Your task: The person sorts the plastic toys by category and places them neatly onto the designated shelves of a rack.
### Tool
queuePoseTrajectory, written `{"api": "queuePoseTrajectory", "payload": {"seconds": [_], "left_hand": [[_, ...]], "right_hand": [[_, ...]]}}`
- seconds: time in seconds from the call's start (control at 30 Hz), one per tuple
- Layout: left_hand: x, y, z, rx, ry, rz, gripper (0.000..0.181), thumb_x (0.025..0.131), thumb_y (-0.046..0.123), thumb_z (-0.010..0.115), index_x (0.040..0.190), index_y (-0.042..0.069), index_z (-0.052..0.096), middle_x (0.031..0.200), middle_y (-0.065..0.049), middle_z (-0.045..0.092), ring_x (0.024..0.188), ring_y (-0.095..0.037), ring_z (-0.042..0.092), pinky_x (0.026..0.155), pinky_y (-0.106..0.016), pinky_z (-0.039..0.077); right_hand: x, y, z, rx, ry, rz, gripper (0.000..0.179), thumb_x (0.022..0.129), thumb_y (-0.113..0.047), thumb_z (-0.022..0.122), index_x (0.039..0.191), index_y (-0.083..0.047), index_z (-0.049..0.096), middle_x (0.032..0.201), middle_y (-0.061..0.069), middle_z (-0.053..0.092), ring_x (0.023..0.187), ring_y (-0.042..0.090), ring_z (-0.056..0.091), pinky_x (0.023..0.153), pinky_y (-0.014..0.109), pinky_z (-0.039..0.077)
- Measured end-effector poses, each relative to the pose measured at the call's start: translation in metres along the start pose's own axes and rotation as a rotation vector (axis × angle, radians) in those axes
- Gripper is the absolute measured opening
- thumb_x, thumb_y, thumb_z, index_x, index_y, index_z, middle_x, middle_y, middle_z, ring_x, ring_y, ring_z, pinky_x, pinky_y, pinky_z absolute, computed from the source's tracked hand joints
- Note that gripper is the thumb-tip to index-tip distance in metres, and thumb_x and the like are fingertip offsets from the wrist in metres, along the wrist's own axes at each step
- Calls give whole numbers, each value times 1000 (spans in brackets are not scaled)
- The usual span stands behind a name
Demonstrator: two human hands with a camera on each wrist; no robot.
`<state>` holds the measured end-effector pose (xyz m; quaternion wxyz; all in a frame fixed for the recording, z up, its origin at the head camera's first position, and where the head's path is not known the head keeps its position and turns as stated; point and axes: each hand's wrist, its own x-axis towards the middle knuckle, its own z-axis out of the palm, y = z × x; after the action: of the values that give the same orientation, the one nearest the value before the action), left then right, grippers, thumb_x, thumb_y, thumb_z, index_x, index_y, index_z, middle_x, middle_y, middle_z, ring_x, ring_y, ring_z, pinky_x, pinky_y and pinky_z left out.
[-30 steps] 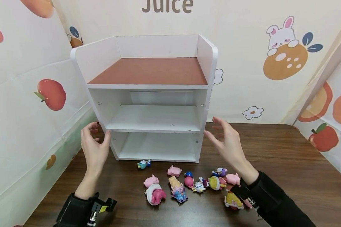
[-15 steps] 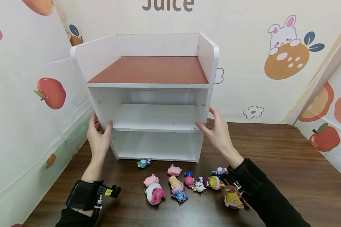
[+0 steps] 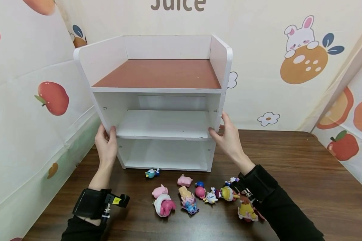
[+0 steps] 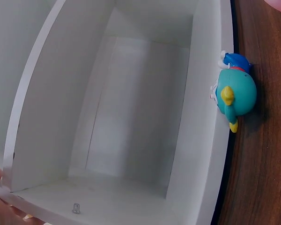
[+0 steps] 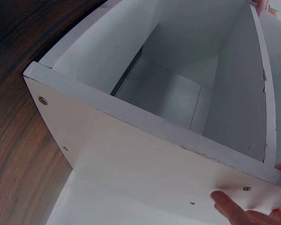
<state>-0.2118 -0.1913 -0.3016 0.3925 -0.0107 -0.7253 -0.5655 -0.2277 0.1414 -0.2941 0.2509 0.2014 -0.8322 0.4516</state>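
A white shelf unit [image 3: 156,90] with a brown top board [image 3: 165,73] stands on the wooden table, against the back wall. My left hand [image 3: 106,147] grips its left side panel, thumb at the front edge by the middle shelf and fingers round the outer face. On the opposite side, my right hand [image 3: 230,140] holds the right panel [image 5: 122,136] the same way, its fingertips on the outer face in the right wrist view. Both inner compartments hold nothing. A teal toy figure [image 4: 239,93] with a blue cap lies right at the unit's bottom front edge.
Several small toys lie on the table in front of the unit, among them pink pigs [image 3: 185,180], a pink-and-white figure [image 3: 164,205] and a yellow one [image 3: 247,211] near my right sleeve. A fruit-print cloth wall [image 3: 51,134] runs close along the left.
Both hands have moved inward to the unit's side panels and now grip them; before, they were held apart from it with fingers spread. The unit and toys stay in place.
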Motion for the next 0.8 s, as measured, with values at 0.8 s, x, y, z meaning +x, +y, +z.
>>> {"api": "queuePoseTrajectory", "payload": {"seconds": [0.8], "left_hand": [[10, -31, -1, 22, 17, 48, 24, 88, 1, 47, 108, -10, 54, 97, -22, 59, 71, -4, 54, 57, -9, 42]], "right_hand": [[2, -5, -5, 80, -44, -4, 68, 79, 7, 53, 139, -13, 28, 123, 21, 46, 96, 42, 54, 67, 46, 50]]}}
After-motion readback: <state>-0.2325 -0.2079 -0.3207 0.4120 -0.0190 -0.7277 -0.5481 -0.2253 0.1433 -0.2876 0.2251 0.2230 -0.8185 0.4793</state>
